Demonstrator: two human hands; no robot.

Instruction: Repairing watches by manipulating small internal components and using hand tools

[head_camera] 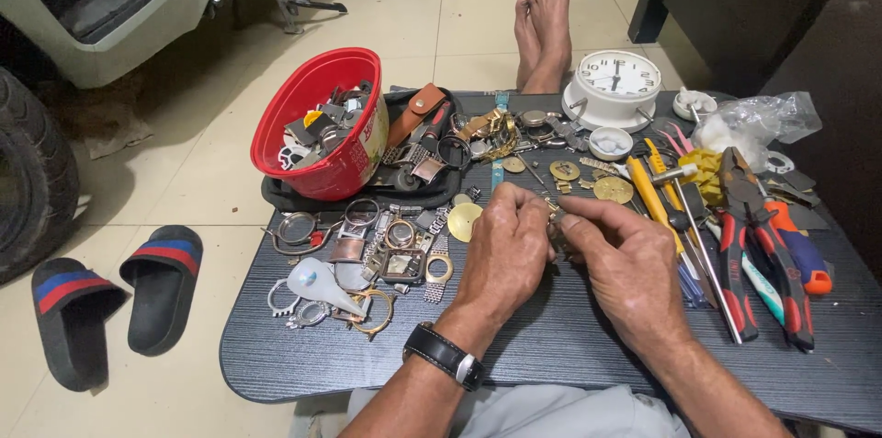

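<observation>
Tiled floor, pale, with a low dark board laid across my lap as the work surface.

Item 1: left hand, black wristwatch on the wrist, fingers curled shut around a small metal watch part. Most of that part is hidden behind the knuckles; I cannot make out its shape.

Item 2: right hand, thumb and forefinger pinched on the same part from the other side. Both hands meet at the part, above the middle of the board.

Item 3: left of the grip, a heap of watch cases and metal bands, with a clear plastic dropper piece at its outer edge. A brass disc lies just beside the left hand.

Item 4: beyond the grip, brass gears and loose bits, too small to tell apart.

Item 5: far left beyond the heap, a red bowl tipped toward me on a black tray, full of scrap parts.

Item 6: right of the grip, red-handled pliers, a yellow tool and thin metal rods; the right hand covers their near ends in part.

Item 7: far beyond, a white alarm clock, a crumpled clear bag, and bare feet on the floor.

Item 8: off the board to the left, a pair of black sandals; a tyre and a scooter body are cut off at the picture edge.
</observation>
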